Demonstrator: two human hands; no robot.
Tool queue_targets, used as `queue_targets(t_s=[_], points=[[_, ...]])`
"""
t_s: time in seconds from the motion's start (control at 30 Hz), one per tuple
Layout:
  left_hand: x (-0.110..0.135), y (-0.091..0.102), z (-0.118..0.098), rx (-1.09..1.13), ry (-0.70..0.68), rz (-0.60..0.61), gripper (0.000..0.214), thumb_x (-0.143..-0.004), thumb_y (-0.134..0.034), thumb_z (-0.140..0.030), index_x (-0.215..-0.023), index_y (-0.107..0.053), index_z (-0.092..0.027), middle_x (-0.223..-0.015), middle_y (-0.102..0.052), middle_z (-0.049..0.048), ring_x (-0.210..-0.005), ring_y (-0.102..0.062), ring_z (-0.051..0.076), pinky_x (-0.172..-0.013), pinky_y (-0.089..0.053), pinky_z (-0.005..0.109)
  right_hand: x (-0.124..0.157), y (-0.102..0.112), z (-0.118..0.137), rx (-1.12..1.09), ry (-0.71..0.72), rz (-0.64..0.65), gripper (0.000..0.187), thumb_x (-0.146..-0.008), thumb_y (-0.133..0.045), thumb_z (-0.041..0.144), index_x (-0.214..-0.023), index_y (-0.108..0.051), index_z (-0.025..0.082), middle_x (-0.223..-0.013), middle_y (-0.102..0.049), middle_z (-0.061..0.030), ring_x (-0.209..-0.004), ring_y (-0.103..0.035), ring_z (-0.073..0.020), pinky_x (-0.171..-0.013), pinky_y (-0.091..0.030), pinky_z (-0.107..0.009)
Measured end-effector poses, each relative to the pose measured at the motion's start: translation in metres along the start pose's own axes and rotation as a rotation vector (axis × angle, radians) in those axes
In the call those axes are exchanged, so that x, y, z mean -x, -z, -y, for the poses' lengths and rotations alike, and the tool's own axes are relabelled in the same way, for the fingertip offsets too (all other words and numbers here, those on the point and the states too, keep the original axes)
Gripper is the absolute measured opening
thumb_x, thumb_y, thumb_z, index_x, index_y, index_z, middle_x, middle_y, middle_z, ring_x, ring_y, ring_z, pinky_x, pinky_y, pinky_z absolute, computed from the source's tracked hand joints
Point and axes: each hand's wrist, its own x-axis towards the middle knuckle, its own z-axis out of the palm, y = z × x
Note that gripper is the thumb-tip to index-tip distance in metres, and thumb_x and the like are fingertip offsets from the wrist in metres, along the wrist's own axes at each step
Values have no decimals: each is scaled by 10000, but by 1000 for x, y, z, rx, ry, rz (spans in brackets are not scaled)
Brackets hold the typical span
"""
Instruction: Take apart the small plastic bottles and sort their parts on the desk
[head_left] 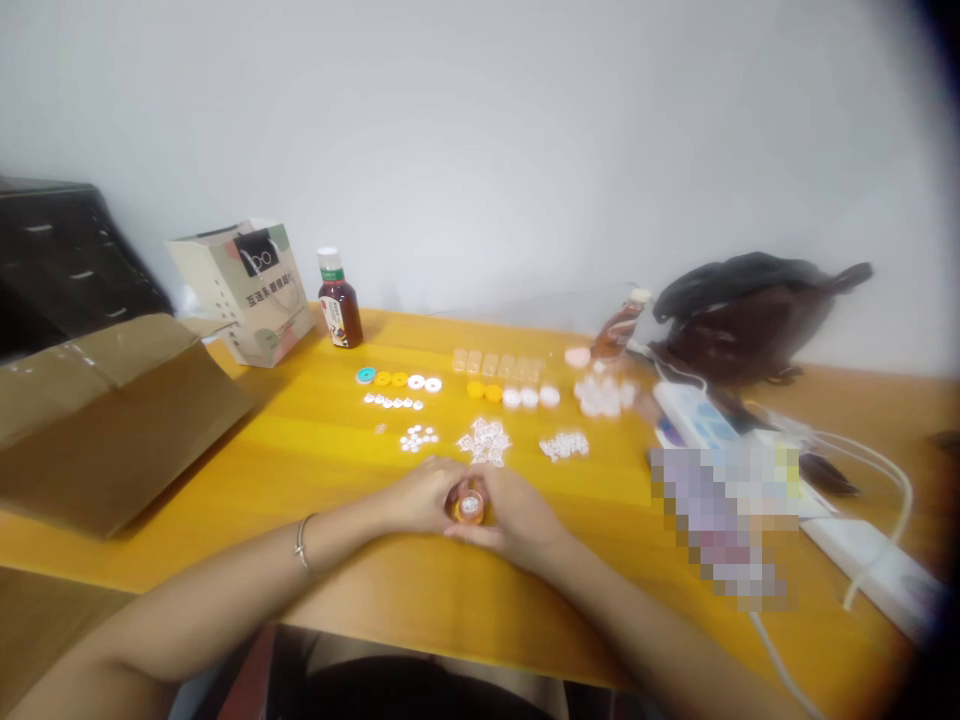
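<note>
Near the table's front edge, a small round clear container (470, 507) with a pale disc on top sits between my two hands. My left hand (429, 496) curls round its left side, and my right hand (519, 515) closes round its right side. Just beyond my fingers lies a pile of small clear-white plastic pieces (485, 441). Tiny white discs (418, 438) lie left of that pile, and small whitish pieces (565, 445) to its right. Behind are rows of coloured rings (400, 380), yellow and white caps (517, 396) and clear cups (499, 366).
An open cardboard box (112, 420) and a printed paper bag (255, 290) stand at the left, beside a dark bottle (340, 305). At the right are a second bottle (619, 328), a dark bag (742, 310), a white power strip (870, 570) and cables. White pieces (604, 393) cluster nearby.
</note>
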Motion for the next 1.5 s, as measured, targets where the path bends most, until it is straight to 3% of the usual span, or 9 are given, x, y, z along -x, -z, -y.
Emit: queue_targets(t_s=[0.13, 0.3, 0.47, 0.6, 0.77, 1.03, 1.33, 1.5], points=[[1, -1, 2, -53, 29, 5, 282, -567, -699, -276, -716, -485, -167, -698, -532, -26, -661, -468, 128, -631, -310, 230, 1, -6, -4, 21, -12, 36, 142, -741, -592, 291, -826, -529, 196, -751, -607, -19, -676, -550, -158, -624, -408, -265], [1, -1, 2, -27, 34, 9, 332, -603, -696, -386, -704, -469, -165, -667, -509, -32, -624, -452, 113, -617, -311, 228, 3, 1, -6, -47, 65, -229, 184, -757, -554, 239, -927, -496, 199, -765, -582, -18, -670, -537, -143, -630, -430, -259], [2, -1, 3, -18, 35, -1, 421, -583, -715, -461, -682, -427, -171, -664, -498, -42, -636, -444, 105, -615, -300, 217, -8, 31, -28, -58, -86, -580, 249, -789, -538, 315, -984, -464, 179, -761, -555, -23, -655, -527, -145, -631, -445, -277], [3, -2, 5, -14, 28, -1, 412, -592, -714, -448, -685, -422, -173, -672, -497, -42, -640, -440, 102, -612, -297, 212, -34, 68, -65, 11, -214, -685, 260, -769, -539, 365, -937, -533, 167, -828, -592, -50, -720, -553, -169, -662, -447, -296], [3, -1, 4, -17, 26, 0, 400, -596, -713, -437, -690, -426, -174, -672, -492, -41, -640, -435, 103, -600, -292, 209, -68, 96, -108, 255, -512, -462, 229, -748, -509, 237, -941, -583, 140, -808, -618, -56, -702, -556, -162, -641, -414, -257], [4, 1, 3, -16, 13, -3, 407, -596, -714, -446, -690, -426, -174, -668, -491, -41, -656, -437, 106, -618, -300, 218, -106, 83, -144, 316, -645, -348, 200, -686, -559, 170, -879, -601, 134, -708, -623, -52, -691, -578, -178, -605, -390, -239], [3, 1, 4, -10, 10, 5, 412, -591, -714, -458, -689, -432, -175, -673, -495, -40, -656, -443, 109, -630, -311, 226, -105, 76, -147, 322, -707, -330, 352, -692, -590, 222, -1016, -489, 129, -761, -599, -63, -659, -559, -177, -571, -392, -249], [4, 1, 4, -12, 8, 9, 413, -594, -712, -461, -695, -432, -176, -680, -491, -41, -659, -442, 106, -632, -308, 223, -104, 83, -139, 320, -698, -357, 412, -699, -601, 280, -1047, -451, 119, -808, -588, -81, -704, -560, -199, -601, -403, -272]])
